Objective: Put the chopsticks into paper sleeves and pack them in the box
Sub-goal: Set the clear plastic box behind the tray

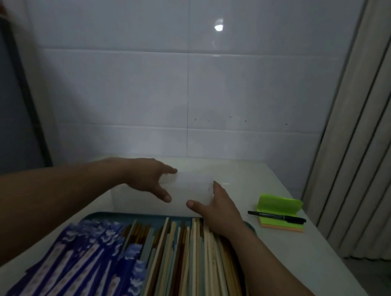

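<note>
Head view:
- Box: translucent white plastic, on the table just behind the tray. It is blurred, so I cannot tell lid from body.
- Left hand: thumb and forefinger spread wide, touching the box's left end.
- Right hand: fingers apart, fairly straight, against the right end.
- Neither hand is visibly clamped on the box.
- Chopsticks: loose pile on the right of the tray. Sleeves: blue, stacked on the left, touching the pile.

Handling, my read:
- The box is likely light, thin-walled and a bit slick. Hold it by both short ends.
- Chopsticks are stiff and light and roll easily, so pinch a pair mid-shaft.
- Sleeves are flimsy paper, so hold them near the mouth.
</note>
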`<state>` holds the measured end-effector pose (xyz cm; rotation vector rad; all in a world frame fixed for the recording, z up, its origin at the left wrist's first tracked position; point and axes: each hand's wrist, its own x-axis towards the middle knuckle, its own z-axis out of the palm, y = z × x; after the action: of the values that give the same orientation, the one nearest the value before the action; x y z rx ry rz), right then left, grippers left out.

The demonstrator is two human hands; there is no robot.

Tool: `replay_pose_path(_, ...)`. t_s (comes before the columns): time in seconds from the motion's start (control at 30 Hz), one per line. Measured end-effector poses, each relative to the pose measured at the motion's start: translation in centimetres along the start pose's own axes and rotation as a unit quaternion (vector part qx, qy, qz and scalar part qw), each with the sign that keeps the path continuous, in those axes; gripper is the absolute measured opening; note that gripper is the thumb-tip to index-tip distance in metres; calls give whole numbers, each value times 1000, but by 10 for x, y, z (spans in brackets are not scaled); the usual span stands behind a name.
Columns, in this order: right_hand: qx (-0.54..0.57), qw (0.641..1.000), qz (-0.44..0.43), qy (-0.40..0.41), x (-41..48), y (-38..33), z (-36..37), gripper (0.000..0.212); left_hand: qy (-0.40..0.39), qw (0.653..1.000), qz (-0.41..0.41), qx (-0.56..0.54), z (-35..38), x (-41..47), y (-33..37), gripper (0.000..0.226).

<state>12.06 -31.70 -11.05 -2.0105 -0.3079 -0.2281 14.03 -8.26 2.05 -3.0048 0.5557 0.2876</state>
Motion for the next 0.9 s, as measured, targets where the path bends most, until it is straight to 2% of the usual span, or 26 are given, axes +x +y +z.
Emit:
replay_pose_path(0.17,-23,1000,-15,2,1,5,2,85,10,1000,25,6,10,1,-6,111)
replay_pose_path(0.3,-36,999,-30,-3,2,9,-1,82,6,999,32,26,21,-17,-40,114)
replay_pose_path(0.47,-46,998,-44,-18,10,15,-1,90,12,997,33,73,31,-25,-68,110)
replay_pose_path(0.73,-54,996,-71,-29,0,-4,2,64,62,991,79,89,44,-23,-77,104)
replay_pose_path(0.9,-70,994,-81,-26,-5,-13,0,59,38,992,92,81,36,-19,-80,105)
